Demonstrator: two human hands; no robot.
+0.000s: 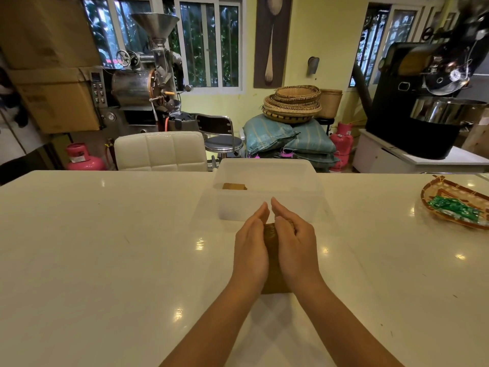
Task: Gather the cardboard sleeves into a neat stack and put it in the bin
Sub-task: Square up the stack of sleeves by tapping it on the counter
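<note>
Sleeves: brown cardboard sleeve stack [272, 245] lay on glossy white table [105, 247], pinched edgewise for squaring.
Left hand [250, 250]: flat palm pressed against stack's left side.
Right hand [293, 245]: mirrored, clamping opposite side.
Bin: translucent plastic bin [267, 205] just beyond, one brown sleeve bundle [234, 186] inside.
</note>
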